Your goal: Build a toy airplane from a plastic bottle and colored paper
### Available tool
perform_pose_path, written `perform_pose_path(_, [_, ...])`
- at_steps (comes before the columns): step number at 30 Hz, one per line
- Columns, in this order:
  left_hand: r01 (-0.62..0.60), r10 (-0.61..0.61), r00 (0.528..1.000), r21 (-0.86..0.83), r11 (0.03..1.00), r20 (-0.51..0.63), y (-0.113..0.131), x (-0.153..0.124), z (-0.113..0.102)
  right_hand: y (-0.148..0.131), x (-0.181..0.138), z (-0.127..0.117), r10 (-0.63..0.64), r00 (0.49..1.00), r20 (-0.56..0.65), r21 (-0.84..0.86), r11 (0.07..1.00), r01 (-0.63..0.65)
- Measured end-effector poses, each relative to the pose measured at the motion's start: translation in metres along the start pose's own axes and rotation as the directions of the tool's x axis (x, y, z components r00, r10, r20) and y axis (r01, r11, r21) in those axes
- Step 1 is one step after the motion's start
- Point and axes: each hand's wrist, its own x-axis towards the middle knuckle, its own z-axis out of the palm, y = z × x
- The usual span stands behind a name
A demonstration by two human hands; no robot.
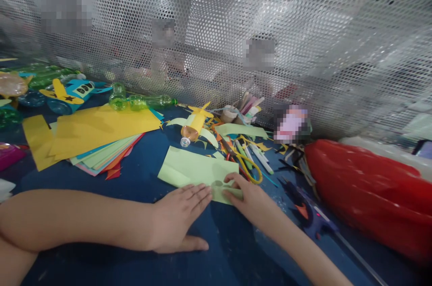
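A light green sheet of paper [189, 168] lies on the blue table [141, 178], folded over at its near edge. My left hand [178, 218] lies flat, fingers together, its fingertips pressing the paper's near edge. My right hand [246, 198] presses the paper's right near corner with its fingers. Just beyond the right hand lie yellow-handled scissors [248, 166].
A fanned stack of coloured paper [101, 135], yellow on top, lies at the left. A bottle plane with yellow wings [195, 124], green bottles [141, 101] and paper scraps lie behind. A blue glue gun [312, 216] and a red plastic bag [367, 196] are at the right. A perforated metal screen [270, 29] closes the back.
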Motion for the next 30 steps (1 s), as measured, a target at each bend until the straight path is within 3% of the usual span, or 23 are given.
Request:
perform_pose_path(6, [-0.01,0.01,1.0,0.029,1.0,-0.007,0.0,0.001,0.001,0.004,-0.002,-0.022,0.006,0.994,0.112,0.118,0.993,-0.02])
perform_pose_path(14, [-0.023,0.027,0.997,0.068,0.997,-0.071,-0.002,-0.003,0.008,0.005,0.001,-0.022,0.09,0.981,0.17,0.133,0.985,-0.113])
perform_pose_path(17, [-0.023,0.039,0.992,0.135,0.991,-0.122,0.001,0.001,0.001,0.004,0.0,-0.022,0.058,0.981,0.185,0.143,0.986,-0.085])
perform_pose_path(20, [0.067,-0.029,0.981,0.198,0.978,-0.19,0.0,0.009,-0.018,0.005,-0.003,-0.022,0.016,0.976,0.219,0.156,0.986,-0.051])
perform_pose_path(24, [0.17,-0.166,0.984,0.056,0.984,-0.07,-0.017,0.019,-0.051,0.006,-0.004,-0.022,0.007,0.973,0.23,0.146,0.988,-0.042])
perform_pose_path(27, [0.16,-0.153,0.986,-0.128,0.979,0.063,-0.038,0.023,-0.067,0.005,-0.004,-0.021,0.03,0.976,0.217,0.098,0.994,-0.052])
perform_pose_path(30, [0.166,-0.121,0.966,-0.191,0.967,0.229,-0.058,0.026,-0.075,0.004,-0.003,-0.018,0.073,0.98,0.186,-0.001,0.997,-0.074])
